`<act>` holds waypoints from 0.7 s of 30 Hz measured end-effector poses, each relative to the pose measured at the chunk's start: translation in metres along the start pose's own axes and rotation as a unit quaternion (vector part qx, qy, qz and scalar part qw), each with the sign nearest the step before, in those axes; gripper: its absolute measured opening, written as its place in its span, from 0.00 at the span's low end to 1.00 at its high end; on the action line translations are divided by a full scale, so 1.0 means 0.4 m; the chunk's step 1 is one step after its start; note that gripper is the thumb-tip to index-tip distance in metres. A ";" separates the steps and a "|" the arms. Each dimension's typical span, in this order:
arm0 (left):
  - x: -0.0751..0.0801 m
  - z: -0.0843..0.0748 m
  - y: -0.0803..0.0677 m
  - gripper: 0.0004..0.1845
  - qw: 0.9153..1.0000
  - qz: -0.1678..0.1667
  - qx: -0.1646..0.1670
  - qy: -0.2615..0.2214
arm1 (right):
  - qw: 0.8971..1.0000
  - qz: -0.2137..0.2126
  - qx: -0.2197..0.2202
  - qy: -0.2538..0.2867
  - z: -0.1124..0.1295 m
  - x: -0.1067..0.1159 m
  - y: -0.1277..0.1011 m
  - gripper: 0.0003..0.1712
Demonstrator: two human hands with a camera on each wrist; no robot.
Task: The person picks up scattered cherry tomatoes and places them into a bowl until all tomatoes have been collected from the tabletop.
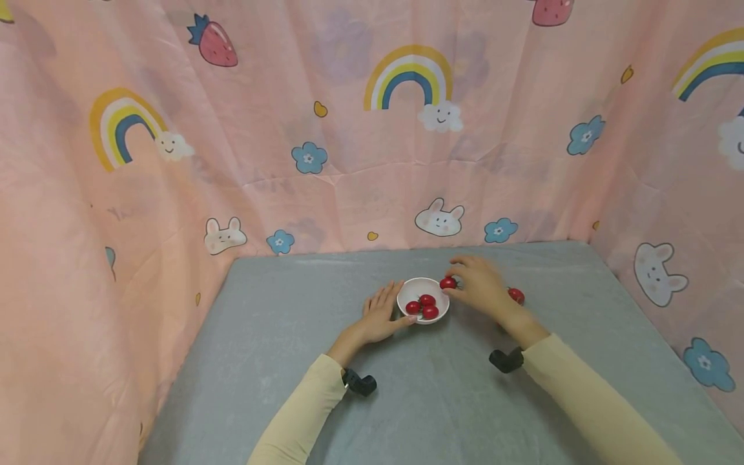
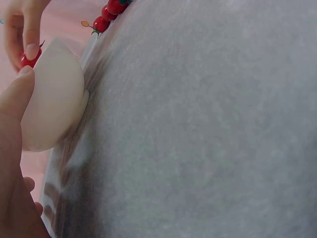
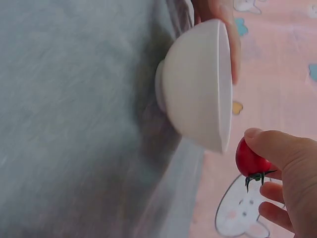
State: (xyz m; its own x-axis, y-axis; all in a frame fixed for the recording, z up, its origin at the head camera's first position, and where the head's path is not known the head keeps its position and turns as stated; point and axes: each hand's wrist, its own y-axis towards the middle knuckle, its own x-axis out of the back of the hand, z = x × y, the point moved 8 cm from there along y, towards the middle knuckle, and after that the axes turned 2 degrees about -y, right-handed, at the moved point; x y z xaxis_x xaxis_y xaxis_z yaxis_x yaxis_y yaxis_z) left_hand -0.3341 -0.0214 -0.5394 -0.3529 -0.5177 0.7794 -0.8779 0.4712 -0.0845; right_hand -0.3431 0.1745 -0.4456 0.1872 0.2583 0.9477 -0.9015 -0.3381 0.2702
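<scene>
A small white bowl (image 1: 422, 286) stands upright on the table with three red cherry tomatoes (image 1: 427, 300) inside. My left hand (image 1: 380, 316) holds the bowl from the left, its fingers along the outer side and its thumb at the near rim. Between thumb and fingers my right hand (image 1: 479, 284) pinches another cherry tomato (image 3: 251, 159), green stem still on, just outside the bowl's right rim and above the table. More loose cherry tomatoes (image 2: 101, 25) lie on the table to the right, partly hidden behind the right hand in the head view.
A grey cloth covers the table (image 1: 418, 400). Pink patterned curtains (image 1: 349, 194) hang close behind its back edge and along both sides. Each wrist carries a black camera mount (image 1: 506, 360).
</scene>
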 end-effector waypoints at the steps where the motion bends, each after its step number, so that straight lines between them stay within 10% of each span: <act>1: 0.000 0.000 0.000 0.49 1.000 -0.001 -0.001 0.000 | 1.000 0.001 0.005 -0.002 0.010 0.000 0.004 0.22; 21: -0.001 0.001 0.001 0.49 1.000 0.009 -0.002 0.003 | 0.998 0.038 0.038 0.027 0.107 -0.060 0.062 0.22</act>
State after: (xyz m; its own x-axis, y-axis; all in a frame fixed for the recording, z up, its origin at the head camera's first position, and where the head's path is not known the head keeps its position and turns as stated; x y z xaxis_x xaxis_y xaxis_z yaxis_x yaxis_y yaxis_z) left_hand -0.3345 -0.0213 -0.5402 -0.3666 -0.5057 0.7809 -0.8704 0.4829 -0.0960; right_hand -0.3534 0.1211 -0.4545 0.0970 0.2770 0.9560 -0.8794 -0.4260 0.2126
